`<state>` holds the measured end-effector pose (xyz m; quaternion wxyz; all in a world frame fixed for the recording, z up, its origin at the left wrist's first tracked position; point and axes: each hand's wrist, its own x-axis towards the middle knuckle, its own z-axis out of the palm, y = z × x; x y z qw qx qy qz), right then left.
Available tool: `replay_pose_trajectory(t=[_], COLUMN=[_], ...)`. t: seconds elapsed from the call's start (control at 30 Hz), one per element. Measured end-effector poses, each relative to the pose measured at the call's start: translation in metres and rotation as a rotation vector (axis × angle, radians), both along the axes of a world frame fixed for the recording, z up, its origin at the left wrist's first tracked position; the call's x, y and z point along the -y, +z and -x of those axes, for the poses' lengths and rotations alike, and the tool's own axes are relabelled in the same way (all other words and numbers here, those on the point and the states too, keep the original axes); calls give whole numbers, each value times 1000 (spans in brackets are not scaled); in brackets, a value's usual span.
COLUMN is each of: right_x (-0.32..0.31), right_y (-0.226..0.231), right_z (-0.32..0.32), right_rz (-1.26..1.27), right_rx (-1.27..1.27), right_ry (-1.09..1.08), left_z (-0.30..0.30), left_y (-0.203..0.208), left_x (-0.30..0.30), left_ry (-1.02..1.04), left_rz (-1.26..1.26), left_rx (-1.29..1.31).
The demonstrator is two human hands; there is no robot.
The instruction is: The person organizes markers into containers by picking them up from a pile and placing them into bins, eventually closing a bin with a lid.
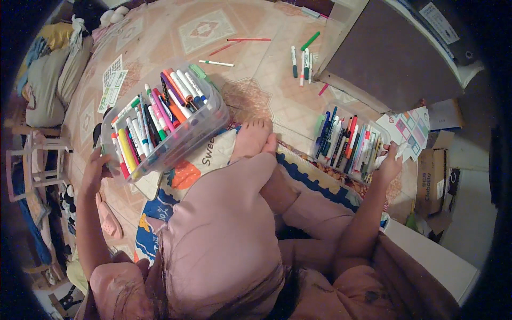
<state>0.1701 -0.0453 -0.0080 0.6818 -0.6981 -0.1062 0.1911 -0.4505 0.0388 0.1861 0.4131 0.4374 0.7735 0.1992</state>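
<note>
A clear plastic box (198, 126) full of colourful markers (160, 109) sits tilted in front of me to the left. My left hand (97, 164) grips its left end, the fingers partly hidden at the wall. On the right, a smaller clear tray (356, 181) holds pens and markers (344, 143) lying side by side. My right hand (391, 164) is closed on a crumpled white tissue (401, 151), right beside this tray's right end. One bare foot (253, 136) rests between the two containers.
Loose markers (303, 66) and red pens (248, 40) lie on the tiled floor ahead. Printed sheets lie left (113, 80) and right (409, 130). A cardboard box (431, 181) and a brown cabinet panel (394, 53) stand right. A pink slipper (109, 217) is at left.
</note>
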Motion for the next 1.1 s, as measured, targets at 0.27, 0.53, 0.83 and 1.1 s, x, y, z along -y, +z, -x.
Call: replay_pose_trajectory(t=[0.27,0.53,0.83,1.1], right_x=[2,1,0,-1], right_y=[-16,-13,-12,-19], right_z=[3,2,6,3], right_rz=[-57,-92,-116,-124], right_rx=[1,-24,-29,-21], right_ry=[45,23,30,67], left_z=[9,16,2,29], left_y=[-4,-12,-3,-15], left_x=[-9,-15,-15,-41], left_ry=[-61,-67,-69,-500], left_rz=[-17,35,69,-211], left_rx=[-32,-104,-240,-1094])
